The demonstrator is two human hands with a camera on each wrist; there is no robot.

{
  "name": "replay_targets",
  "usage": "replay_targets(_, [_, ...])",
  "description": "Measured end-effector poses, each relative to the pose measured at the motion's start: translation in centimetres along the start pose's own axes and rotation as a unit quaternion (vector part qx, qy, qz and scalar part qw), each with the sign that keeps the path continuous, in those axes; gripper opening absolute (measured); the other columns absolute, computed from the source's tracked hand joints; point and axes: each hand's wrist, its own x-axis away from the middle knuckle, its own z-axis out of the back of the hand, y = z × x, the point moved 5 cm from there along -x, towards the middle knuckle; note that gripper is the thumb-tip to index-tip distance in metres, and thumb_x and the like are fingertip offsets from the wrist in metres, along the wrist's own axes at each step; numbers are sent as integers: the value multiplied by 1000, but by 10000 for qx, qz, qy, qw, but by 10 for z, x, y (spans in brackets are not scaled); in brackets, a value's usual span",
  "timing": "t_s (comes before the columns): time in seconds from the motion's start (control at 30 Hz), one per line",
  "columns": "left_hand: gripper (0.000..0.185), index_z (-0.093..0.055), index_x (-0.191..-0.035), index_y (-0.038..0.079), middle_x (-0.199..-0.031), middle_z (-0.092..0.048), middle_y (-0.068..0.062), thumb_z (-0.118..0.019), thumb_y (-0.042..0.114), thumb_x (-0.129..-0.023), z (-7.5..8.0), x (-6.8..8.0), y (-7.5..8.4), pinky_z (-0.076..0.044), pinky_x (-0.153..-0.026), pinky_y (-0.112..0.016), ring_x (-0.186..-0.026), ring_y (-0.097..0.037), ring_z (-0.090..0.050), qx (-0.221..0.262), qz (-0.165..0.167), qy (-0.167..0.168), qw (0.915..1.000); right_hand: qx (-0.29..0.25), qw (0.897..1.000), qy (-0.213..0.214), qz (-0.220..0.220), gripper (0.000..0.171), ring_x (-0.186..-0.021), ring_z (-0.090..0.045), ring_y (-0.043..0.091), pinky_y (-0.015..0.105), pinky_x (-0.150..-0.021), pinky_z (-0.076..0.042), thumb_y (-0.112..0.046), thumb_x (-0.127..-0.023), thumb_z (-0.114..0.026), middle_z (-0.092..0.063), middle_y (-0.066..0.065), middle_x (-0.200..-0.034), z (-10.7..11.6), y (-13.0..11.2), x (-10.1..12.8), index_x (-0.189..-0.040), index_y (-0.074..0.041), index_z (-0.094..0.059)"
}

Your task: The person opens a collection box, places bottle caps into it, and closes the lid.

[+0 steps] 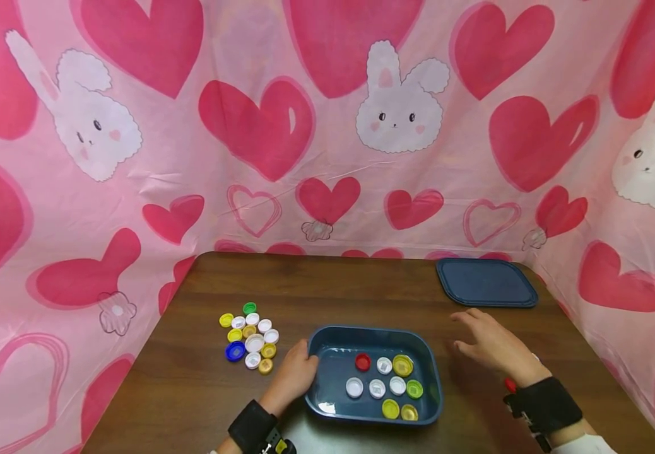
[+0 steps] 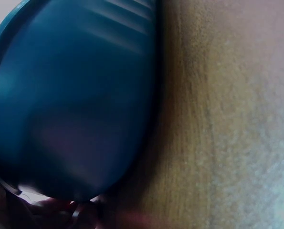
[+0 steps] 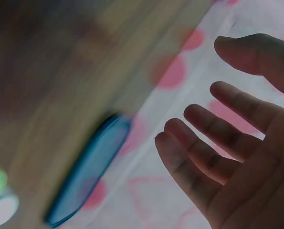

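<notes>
- Nearest my body, my left hand (image 1: 295,373) grips the left wall of the blue container (image 1: 327,350), fingers curled against its rim; I judge the grip is there to keep the container from sliding on the wooden table (image 1: 327,284).
- In the left wrist view the container (image 2: 70,100) fills the left of the picture as a blurred blue surface beside the table grain (image 2: 227,114); the fingers themselves cannot be made out there, so the grip is read from the head view alone.
- Inside the container lie several bottle caps (image 1: 385,381): a red one, some white, some yellow, some green, spread flat on the floor toward its right half.
- To the right of the container, my right hand (image 1: 489,343) hovers just above the table, holding nothing, fingers spread wide and relaxed; the right wrist view shows the fingers (image 3: 218,129) straight and apart, with the palm free.
- Left of the container, close to my left hand, a loose pile of caps (image 1: 250,337) sits on the table: white, yellow, one green, one dark blue, packed touching one another.
- Farthest off, near the table's right rear corner, the blue lid (image 1: 486,282) lies flat, well apart from the container, leaving its mouth open; the same lid (image 3: 89,176) appears edge-on past my right fingers.
- Behind the table hangs a pink cloth with hearts and rabbits (image 1: 327,126).
</notes>
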Motion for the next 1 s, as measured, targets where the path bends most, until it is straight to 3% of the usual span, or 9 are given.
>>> replay_targets(0.23, [39,-51,-133,-9,-123,-59,-20,-49,13,-100,3,1,1,-48,-98,-59,-109,-32,-58,9,-35,-27,10000,-15,9993,34,-380,47,-107,-60,48,63,-90,-49,-14,-80,-80,-62,25,-113,3,54,13,-119,7,-64])
replay_targets(0.5, [36,-54,-126,-11,-118,-61,-23,-51,9,-96,3,-1,4,-48,-98,-58,-112,-37,-59,-184,-401,163,9989,39,9948,-240,-985,50,-107,-56,54,67,-90,-47,-16,-83,-77,-58,35,-115,0,103,26,-121,10,-61])
replay_targets(0.7, [40,-51,-131,-11,-123,-59,-23,-50,10,-98,1,-1,2,-47,-100,-60,-114,-36,-58,-60,-216,57,9997,43,9912,-480,-1230,49,-106,-55,55,67,-89,-47,-15,-83,-76,-58,37,-113,-1,126,32,-120,13,-59])
replay_targets(1.0, [41,-50,-133,-11,-125,-58,-24,-49,10,-99,1,-1,1,-47,-100,-60,-115,-35,-58,-18,-104,-26,9999,-74,9795,-1093,-1687,46,-100,-57,49,64,-89,-47,-17,-84,-72,-62,30,-104,-9,149,42,-115,14,-60])
